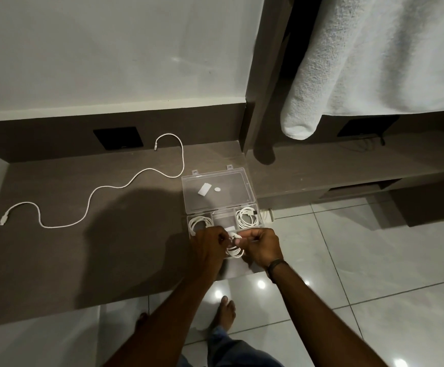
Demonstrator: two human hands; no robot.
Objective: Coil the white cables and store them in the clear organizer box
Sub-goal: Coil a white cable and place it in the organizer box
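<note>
The clear organizer box [225,217] lies open on the brown counter, its lid [215,190] folded back. One coiled white cable [201,223] sits in its left compartment and another [247,216] in its right compartment. Just in front of the box, my left hand [207,247] and my right hand [262,247] both pinch a small coil of white cable [234,247] between them. A long braided white cable [104,190] snakes uncoiled across the counter to the left, apart from both hands.
The brown counter [70,260] ends at a front edge above a glossy tiled floor [348,260]. A white towel [361,62] hangs at the upper right. Black panels [117,137] sit in the counter's back wall. My bare feet [226,312] stand below.
</note>
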